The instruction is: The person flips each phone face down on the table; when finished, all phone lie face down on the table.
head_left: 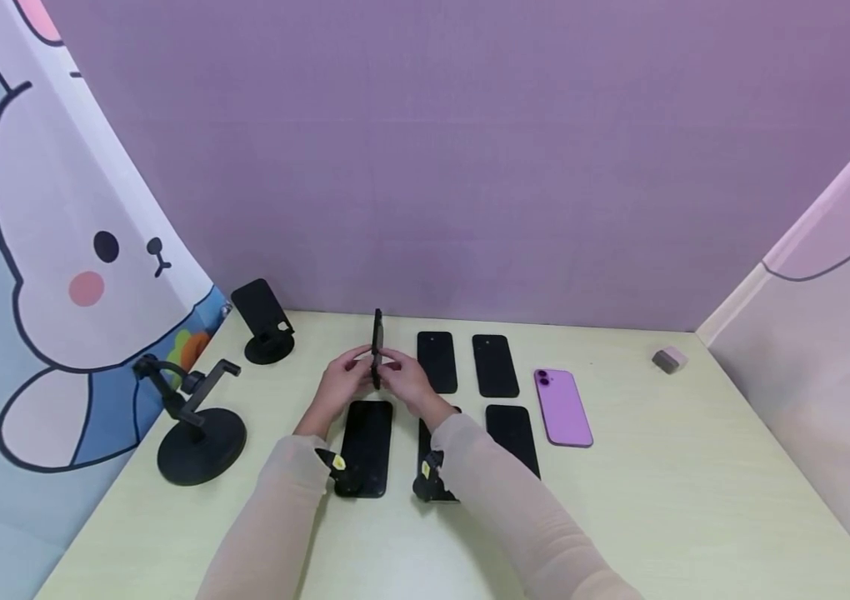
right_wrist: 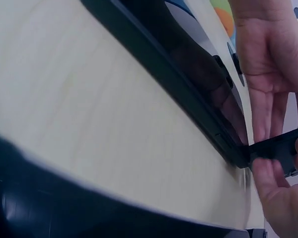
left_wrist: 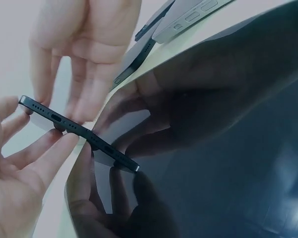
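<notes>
Both hands' fingers (head_left: 353, 367) pinch one black phone (head_left: 377, 348) upright on edge, lifted off the tabletop (head_left: 695, 500). Below the fingers six phones lie flat, and both stands left of them carry nothing, so the work looks barely begun.

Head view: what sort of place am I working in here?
Likely a staged tabletop booth, not a home: a pale table laid with black phones, phone stands, and cartoon rabbit backdrops around it.
</notes>
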The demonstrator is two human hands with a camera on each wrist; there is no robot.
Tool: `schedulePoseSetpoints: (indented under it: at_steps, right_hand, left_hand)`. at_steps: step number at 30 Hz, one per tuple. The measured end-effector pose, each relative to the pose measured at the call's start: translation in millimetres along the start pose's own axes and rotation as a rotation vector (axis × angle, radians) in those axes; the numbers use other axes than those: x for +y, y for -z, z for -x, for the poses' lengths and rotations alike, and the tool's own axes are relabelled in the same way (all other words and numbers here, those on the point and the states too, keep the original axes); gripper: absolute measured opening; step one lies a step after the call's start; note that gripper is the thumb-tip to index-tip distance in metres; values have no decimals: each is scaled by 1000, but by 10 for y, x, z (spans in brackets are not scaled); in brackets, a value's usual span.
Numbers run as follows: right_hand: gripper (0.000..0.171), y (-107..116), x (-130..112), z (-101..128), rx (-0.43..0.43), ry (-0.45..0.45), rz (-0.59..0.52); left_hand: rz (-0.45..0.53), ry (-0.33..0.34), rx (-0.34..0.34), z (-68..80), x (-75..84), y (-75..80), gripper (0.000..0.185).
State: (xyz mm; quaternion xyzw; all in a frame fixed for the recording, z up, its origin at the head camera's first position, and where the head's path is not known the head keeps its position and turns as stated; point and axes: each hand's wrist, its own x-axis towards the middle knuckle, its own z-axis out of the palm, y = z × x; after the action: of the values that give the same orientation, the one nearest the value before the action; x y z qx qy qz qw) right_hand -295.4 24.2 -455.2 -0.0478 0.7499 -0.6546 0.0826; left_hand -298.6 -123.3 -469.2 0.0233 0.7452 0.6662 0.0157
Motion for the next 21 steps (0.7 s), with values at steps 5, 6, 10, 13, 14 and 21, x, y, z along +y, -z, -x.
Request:
schedulePoseSetpoints:
  at_steps: [5,6,10,13,14,21]
  right_hand:
    - [40,-5,14,13,-16,-10,65]
    - [40,-7,12,18,-19,-9,70]
    - [40,-12,12,16,-21,-3,100]
    - [41,-9,20,12,-13,-9,163]
    - [42,-8,24,10,-8,-9,189]
    - [43,-30,16,4,36,15,397]
  left_hand:
    - [12,-37,10,9,44,6,43]
    - [2,-50,16,10,49,11,44]
    - [-38,-87,52,9,51,34,40]
    - [-90,-103,83,0,30,53,35]
    - [-112,-109,91,-4,25,57,34]
    - [-342,-151,137,-2,-1,118,32]
